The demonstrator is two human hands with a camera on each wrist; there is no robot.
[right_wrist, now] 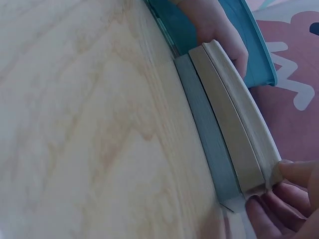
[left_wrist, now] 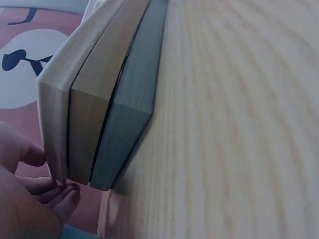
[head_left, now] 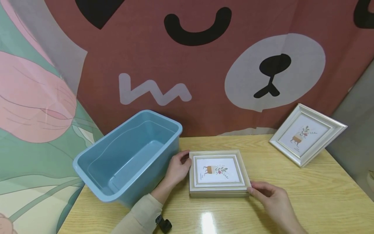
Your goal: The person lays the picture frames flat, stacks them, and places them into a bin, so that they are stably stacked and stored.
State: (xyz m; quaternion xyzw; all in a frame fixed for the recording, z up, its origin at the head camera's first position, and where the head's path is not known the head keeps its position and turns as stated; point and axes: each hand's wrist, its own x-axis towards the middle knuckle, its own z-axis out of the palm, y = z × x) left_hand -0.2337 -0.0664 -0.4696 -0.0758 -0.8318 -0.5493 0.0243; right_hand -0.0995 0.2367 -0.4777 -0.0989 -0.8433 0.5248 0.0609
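Observation:
A cream picture frame (head_left: pixel 244 169) with a plant print lies flat on the table as the top of a small stack. From the side, the stack shows a pale upper layer (left_wrist: pixel 55 109), a tan middle (left_wrist: pixel 89 114) and a grey-green bottom layer (right_wrist: pixel 209 144). My left hand (head_left: pixel 177 169) pinches the frame's far left corner, thumb on top and fingertips at the side. At the near right corner my right hand (head_left: pixel 273 200) pinches it, thumb on the upper edge and fingers against the side. Part of the fingers is hidden behind the corners.
A blue plastic bin (head_left: pixel 157 162) stands left of the stack, close to my left forearm. At the back right another silver-white frame (head_left: pixel 314 154) stands tilted on the wooden table (head_left: pixel 327 198). A cloth with a bear face (head_left: pixel 204 65) hangs behind.

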